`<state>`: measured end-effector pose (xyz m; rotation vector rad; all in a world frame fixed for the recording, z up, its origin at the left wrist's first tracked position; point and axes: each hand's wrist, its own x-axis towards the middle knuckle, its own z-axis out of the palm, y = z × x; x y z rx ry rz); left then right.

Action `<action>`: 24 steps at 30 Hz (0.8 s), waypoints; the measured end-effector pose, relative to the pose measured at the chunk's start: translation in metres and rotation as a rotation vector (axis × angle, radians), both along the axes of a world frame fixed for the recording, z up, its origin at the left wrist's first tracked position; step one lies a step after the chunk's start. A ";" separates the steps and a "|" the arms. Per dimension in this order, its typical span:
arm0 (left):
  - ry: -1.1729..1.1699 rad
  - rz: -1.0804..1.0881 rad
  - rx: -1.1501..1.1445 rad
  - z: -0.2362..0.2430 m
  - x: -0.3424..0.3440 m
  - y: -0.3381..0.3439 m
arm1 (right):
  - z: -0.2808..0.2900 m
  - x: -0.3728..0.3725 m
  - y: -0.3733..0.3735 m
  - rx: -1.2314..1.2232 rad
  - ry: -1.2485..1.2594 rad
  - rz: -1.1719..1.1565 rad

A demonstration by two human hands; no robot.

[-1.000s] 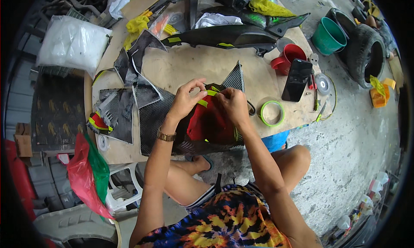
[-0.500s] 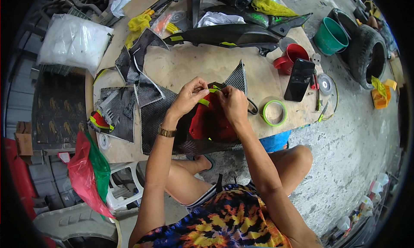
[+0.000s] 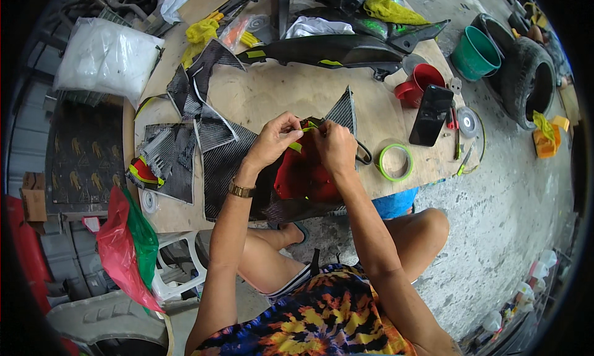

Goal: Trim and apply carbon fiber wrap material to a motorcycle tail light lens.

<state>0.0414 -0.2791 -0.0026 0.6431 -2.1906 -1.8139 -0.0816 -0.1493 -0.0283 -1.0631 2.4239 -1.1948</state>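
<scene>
Between my two hands, a short strip of yellow-green masking tape [image 3: 308,129] is pinched over the upper edge of a glossy red part [image 3: 303,178]. My left hand [image 3: 271,142] grips the strip's left side with thumb and forefinger; my right hand [image 3: 336,148] pinches close to its other end, partly hiding it. Another piece of the same tape [image 3: 296,147] sticks on the red part just below my left fingertips. Woven black-grey carbon-fibre cloth [image 3: 223,164] lies around and under the part. To the right of my right hand is a roll of green tape [image 3: 382,163].
A black phone [image 3: 431,116] leans by a red mug [image 3: 407,91] at the right, near a knife [image 3: 464,160]. A long black fairing panel [image 3: 322,48] spans the table's back. Cut cloth pieces [image 3: 185,148] lie left. A black loop handle [image 3: 365,153] sits beside my right wrist.
The tape strip between my fingers has shifted and tilted slightly. Both hands stay almost in place over the red part, and the whole view has moved a little.
</scene>
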 end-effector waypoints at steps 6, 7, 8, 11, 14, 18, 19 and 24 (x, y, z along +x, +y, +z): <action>-0.008 -0.004 -0.029 0.001 0.000 0.001 | -0.001 0.000 -0.001 0.022 0.024 -0.010; -0.008 -0.004 -0.029 0.000 0.000 0.001 | -0.001 0.000 -0.001 0.026 0.026 -0.010; -0.012 0.001 -0.018 0.000 0.000 0.001 | 0.000 0.000 -0.001 0.026 0.026 -0.010; -0.021 -0.001 -0.020 0.000 0.000 0.000 | 0.002 0.001 0.000 0.019 0.028 -0.012; -0.021 -0.003 -0.051 -0.001 -0.001 0.002 | 0.001 0.000 0.000 0.014 0.029 -0.023; -0.029 -0.005 -0.089 0.000 -0.001 0.002 | 0.001 -0.003 0.003 0.051 0.009 -0.026; -0.030 -0.007 -0.090 0.000 -0.001 0.001 | 0.002 -0.004 0.004 0.074 -0.001 -0.022; -0.021 0.025 -0.005 -0.002 -0.003 0.003 | 0.001 -0.005 0.004 0.003 -0.124 -0.029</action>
